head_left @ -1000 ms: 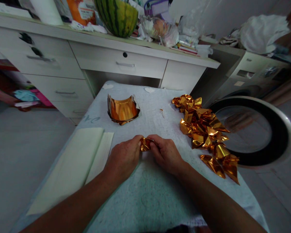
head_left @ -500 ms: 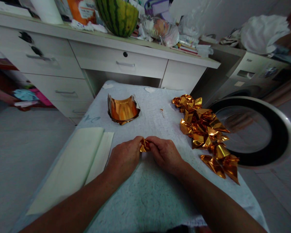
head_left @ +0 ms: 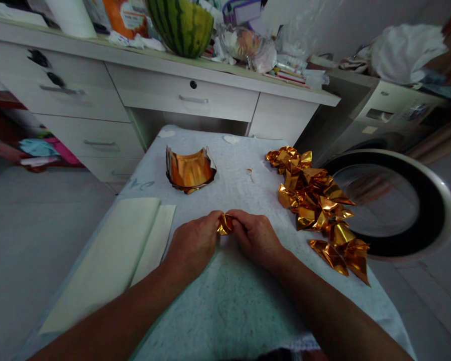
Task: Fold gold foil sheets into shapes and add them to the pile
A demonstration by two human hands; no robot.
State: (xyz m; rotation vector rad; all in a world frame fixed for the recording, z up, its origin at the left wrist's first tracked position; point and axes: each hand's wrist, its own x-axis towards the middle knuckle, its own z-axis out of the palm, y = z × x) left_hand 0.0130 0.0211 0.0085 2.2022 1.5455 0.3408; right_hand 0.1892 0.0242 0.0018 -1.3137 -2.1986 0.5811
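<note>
Between my two hands is a small piece of gold foil paper (head_left: 224,225), creased and shiny. My left hand (head_left: 195,242) pinches its left side, the thumb and fingers pressed together. On the other side my right hand (head_left: 257,237) grips it the same way, fingers closed. Parts of the foil are hidden by my fingers. Beyond my left hand stands a curved stack of gold foil sheets (head_left: 191,170). A heap of folded gold foil pieces (head_left: 315,195) lies to the right of my right hand.
Folded pale paper sheets (head_left: 101,260) lie at the left on the cloth-covered table (head_left: 225,311). A tiny scrap (head_left: 250,173) rests near the middle. Behind stands a white drawer desk (head_left: 225,103) bearing a cut watermelon (head_left: 182,27). The open washing machine door (head_left: 441,205) is at the right.
The foil between my fingers has turned slightly and looks more rounded. Both hands stay in nearly the same place. The whole view has shifted a little.
</note>
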